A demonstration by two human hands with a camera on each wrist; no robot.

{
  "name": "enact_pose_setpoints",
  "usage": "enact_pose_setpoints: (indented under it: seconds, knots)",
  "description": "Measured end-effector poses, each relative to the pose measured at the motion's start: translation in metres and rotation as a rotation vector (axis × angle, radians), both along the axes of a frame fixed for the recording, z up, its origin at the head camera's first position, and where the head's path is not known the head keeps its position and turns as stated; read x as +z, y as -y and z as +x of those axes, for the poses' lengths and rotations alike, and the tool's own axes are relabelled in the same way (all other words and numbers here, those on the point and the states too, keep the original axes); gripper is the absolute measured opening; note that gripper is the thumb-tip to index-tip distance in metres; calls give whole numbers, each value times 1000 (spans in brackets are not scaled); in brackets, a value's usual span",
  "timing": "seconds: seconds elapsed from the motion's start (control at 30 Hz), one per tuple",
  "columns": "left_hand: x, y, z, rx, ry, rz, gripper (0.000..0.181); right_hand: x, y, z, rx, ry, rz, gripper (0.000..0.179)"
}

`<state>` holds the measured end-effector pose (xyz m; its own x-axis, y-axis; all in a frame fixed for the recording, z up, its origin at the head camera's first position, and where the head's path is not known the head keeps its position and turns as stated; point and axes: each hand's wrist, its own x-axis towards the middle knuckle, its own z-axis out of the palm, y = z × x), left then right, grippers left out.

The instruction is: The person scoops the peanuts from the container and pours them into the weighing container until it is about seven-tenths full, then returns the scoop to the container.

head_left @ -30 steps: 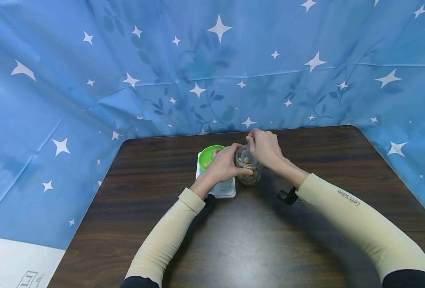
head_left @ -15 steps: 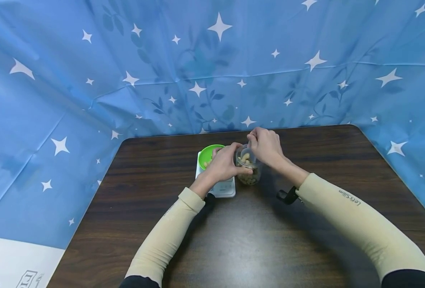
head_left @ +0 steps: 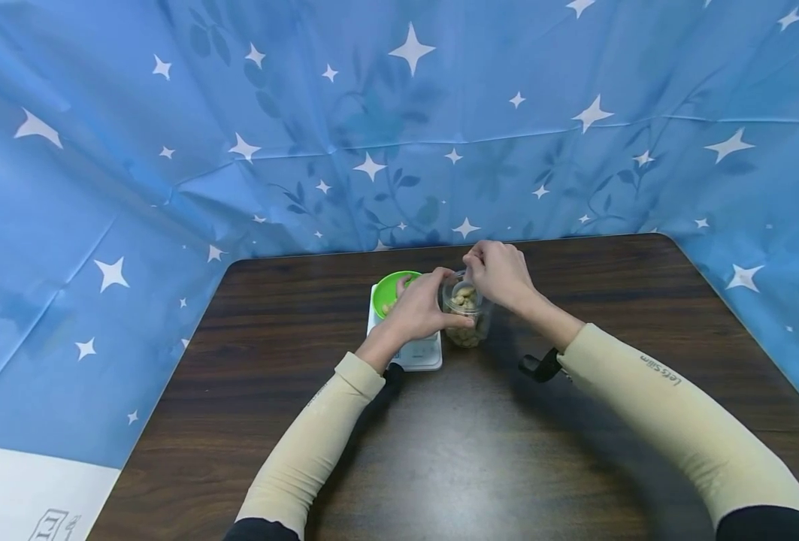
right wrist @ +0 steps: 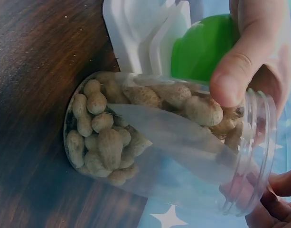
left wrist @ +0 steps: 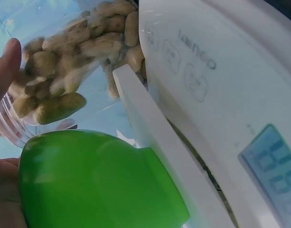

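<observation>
A clear plastic jar point(right wrist: 169, 192) part full of unshelled peanuts point(right wrist: 109, 147) stands on the table, right of a white kitchen scale point(head_left: 422, 355). My left hand point(head_left: 416, 306) grips the jar near its threaded mouth, thumb on the near side. My right hand point(head_left: 500, 276) is above the mouth with its fingers curled, pinching the end of a translucent scoop point(right wrist: 181, 135). The scoop reaches down inside the jar, peanuts lying in and around it. On the scale sits a green bowl point(head_left: 384, 287) with some peanuts, partly hidden by my left hand.
The dark wooden table point(head_left: 480, 436) extends around the jar and scale. A blue star-patterned curtain point(head_left: 399, 135) hangs right behind its far edge. The scale's display point(left wrist: 273, 166) faces the left wrist camera. A white printed surface point(head_left: 34, 488) is at lower left.
More peanuts show at the jar's mouth, in the scoop, than a second ago. Both hands keep almost the same place, the left on the jar and the right at its opening.
</observation>
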<state>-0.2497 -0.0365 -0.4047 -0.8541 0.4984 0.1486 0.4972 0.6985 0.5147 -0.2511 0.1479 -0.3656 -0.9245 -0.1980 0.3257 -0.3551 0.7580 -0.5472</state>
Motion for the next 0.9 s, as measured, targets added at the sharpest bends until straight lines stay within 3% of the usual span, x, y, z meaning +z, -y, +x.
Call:
enact_pose_setpoints:
  seconds: [0.4,0.7,0.9]
  knots:
    - [0,1,0,5,13,-6,85,5,-5,0,-21,61,-46,26]
    - [-1,2,-1,8,11,-3,85,3,-3,0,-69,28,-87,27]
    - [0,1,-1,11,11,-9,85,2,-3,1,-92,49,-131,26]
